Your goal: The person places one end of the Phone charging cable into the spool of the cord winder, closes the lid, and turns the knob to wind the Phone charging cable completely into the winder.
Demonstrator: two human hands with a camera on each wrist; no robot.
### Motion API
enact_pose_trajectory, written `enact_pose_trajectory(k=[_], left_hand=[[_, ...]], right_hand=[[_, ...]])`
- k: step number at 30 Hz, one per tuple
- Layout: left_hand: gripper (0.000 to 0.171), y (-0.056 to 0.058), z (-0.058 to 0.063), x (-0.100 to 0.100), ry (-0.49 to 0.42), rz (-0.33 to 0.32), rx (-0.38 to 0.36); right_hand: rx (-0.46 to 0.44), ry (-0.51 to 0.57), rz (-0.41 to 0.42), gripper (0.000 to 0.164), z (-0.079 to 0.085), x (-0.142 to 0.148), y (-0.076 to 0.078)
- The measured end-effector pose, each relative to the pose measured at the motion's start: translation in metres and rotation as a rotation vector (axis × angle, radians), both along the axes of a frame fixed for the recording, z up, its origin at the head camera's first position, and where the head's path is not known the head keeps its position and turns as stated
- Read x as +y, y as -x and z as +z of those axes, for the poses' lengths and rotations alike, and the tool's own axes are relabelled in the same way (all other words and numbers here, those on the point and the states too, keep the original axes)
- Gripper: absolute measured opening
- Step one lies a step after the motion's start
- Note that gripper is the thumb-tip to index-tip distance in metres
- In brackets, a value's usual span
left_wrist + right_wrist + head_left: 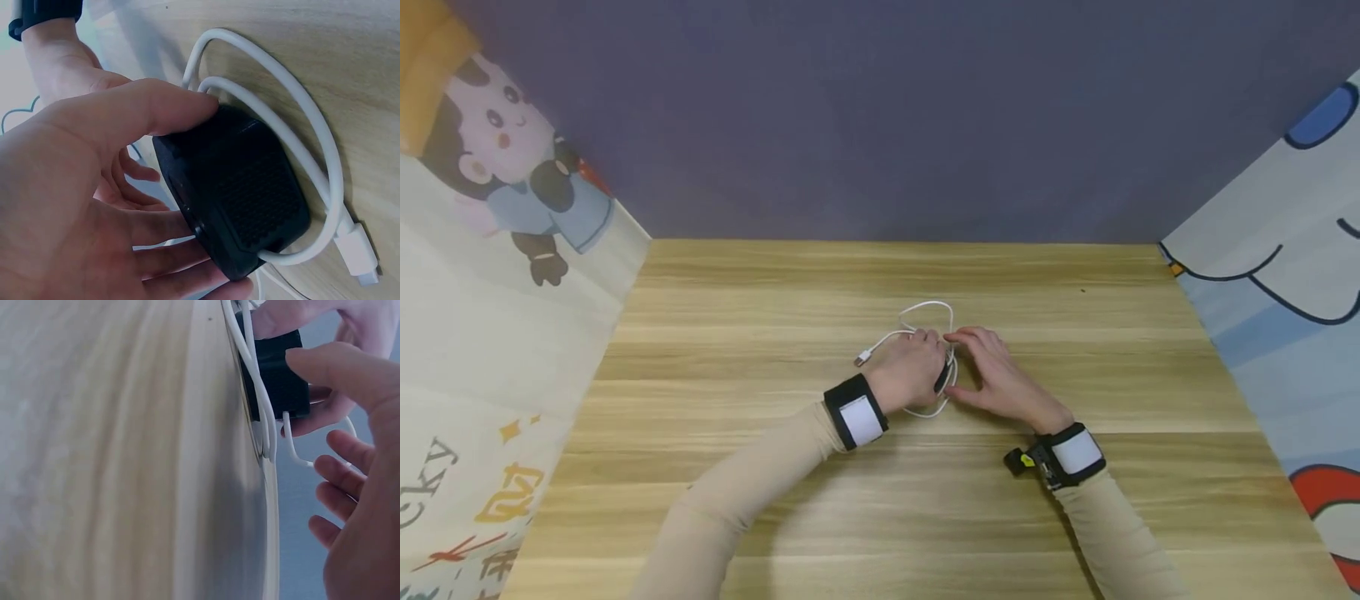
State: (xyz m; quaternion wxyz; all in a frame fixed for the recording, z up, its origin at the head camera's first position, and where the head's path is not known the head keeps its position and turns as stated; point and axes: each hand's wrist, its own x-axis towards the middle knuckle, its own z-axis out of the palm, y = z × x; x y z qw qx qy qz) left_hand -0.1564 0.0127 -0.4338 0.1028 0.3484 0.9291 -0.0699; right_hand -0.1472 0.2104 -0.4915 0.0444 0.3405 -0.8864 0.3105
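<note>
The left hand (pixel 81 187) grips a black box (pixel 240 187) on the wooden tabletop (pixel 760 350), white cable (pixel 294 112) looped round it; the right hand (pixel 1000 375), fingers loose, holds nothing; judging by this, steadying the box firmly keeps the loops tidy.

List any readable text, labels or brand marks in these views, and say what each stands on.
"ky": end of a cut-off word on the left printed wall panel.
Orange characters below it on that panel: cut off, unreadable.
Black device, white cable, wrist bands: no text visible.
</note>
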Motion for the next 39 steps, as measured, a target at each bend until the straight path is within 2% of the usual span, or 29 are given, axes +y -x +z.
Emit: enact_pose_trajectory(k=[6, 15, 21, 27, 33, 39], left_hand=[[0.070, 0.001, -0.003, 0.002, -0.008, 0.009, -0.015], [0.076, 0.002, -0.009, -0.005, -0.121, -0.022, 0.036], [0.073, 0.002, -0.009, -0.008, -0.195, 0.015, 0.036], [0.074, 0.002, -0.010, -0.013, -0.334, 0.043, 0.013], [0.074, 0.002, -0.015, -0.020, -0.451, 0.030, -0.008], [0.073, 0.002, -0.020, -0.026, -0.576, 0.085, -0.096]], right_hand=[[-0.002, 0.027, 0.009, 0.074, -0.001, 0.000, -0.001], [-0.033, 0.050, -0.023, 0.076, 0.002, 0.000, -0.003], [-0.129, 0.096, -0.067, 0.083, 0.003, 0.000, -0.005], [-0.153, 0.104, -0.077, 0.094, 0.004, 0.000, -0.005], [-0.165, 0.062, -0.049, 0.100, 0.003, 0.001, -0.004], [-0.185, 0.019, -0.034, 0.102, 0.005, -0.003, -0.003]])
